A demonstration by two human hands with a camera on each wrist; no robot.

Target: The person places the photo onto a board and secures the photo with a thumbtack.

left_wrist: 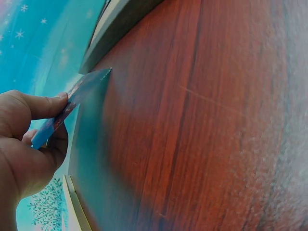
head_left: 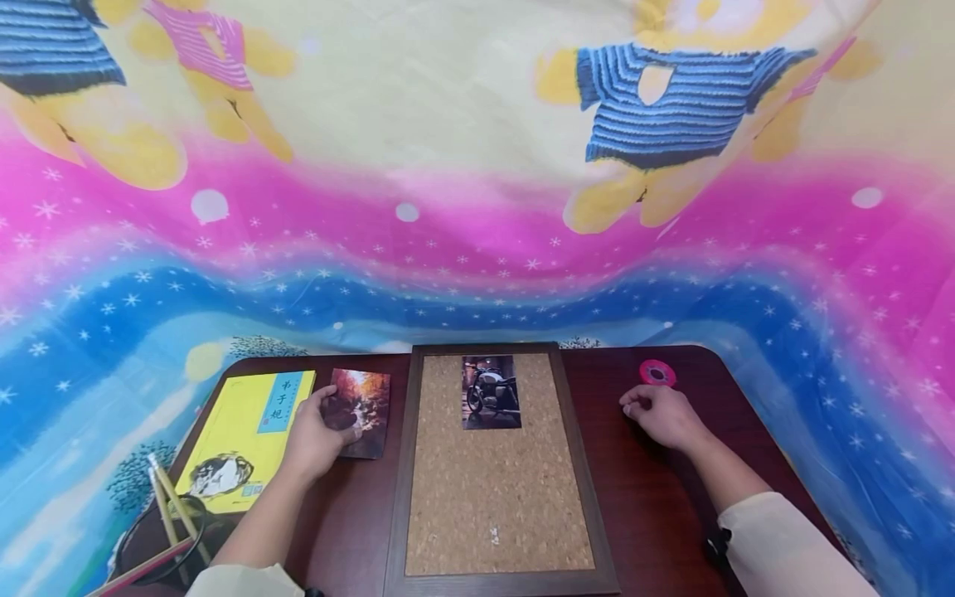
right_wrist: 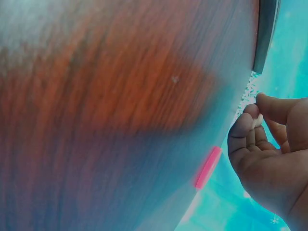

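Observation:
My left hand point(head_left: 312, 431) pinches a photo card point(head_left: 366, 406) with an orange autumn forest scene by its left edge. In the left wrist view, the thumb and curled fingers hold the card point(left_wrist: 72, 106) at a slant over the table. To its right lies a framed cork board point(head_left: 496, 481) with a motorcycle photo point(head_left: 490, 393) near its top and small whitish bits point(head_left: 495, 535) low down. My right hand point(head_left: 664, 417), right of the board, has curled fingers with the thumb close to the index fingertip. A small pale object point(right_wrist: 258, 120) shows among those fingertips, its kind unclear.
A round pink container point(head_left: 657, 372) sits just beyond my right hand. Left of the card lies a yellow book point(head_left: 239, 431). A dark mesh pen holder point(head_left: 142, 547) with pencils stands at the near left. A patterned cloth point(head_left: 418, 207) hangs behind the dark red table point(head_left: 343, 514).

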